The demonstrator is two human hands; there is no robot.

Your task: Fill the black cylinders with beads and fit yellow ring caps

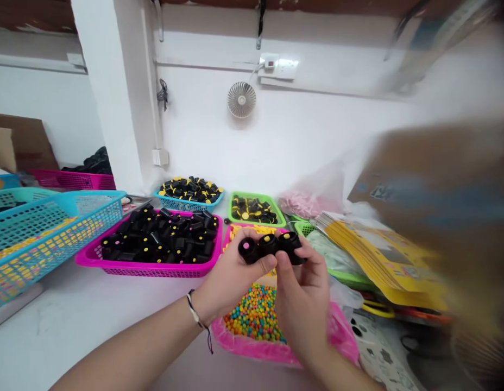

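Between my two hands is a row of three short black cylindrical pieces (267, 245), their round ends turned toward me. The leftmost end shows a pink dot; the other two show yellow dots. My left hand (231, 277) is closed around the left part of the row, thumb in front. At the other end, my right hand (303, 298) grips the rightmost piece with thumb and fingers. Below the hands sits a pink basket (272, 353) of small multicoloured beads (252, 312). Yellow pieces (258, 232) lie in a pink basket just behind, partly hidden by the hands.
A magenta basket (154, 270) of black pieces stands left. Behind are a blue basket (190, 205) and a green basket (257, 224) with black-and-yellow pieces. Blue baskets (93, 217) border the far left. Yellow printed cards (382, 266) and a cardboard box (439, 184) are at right.
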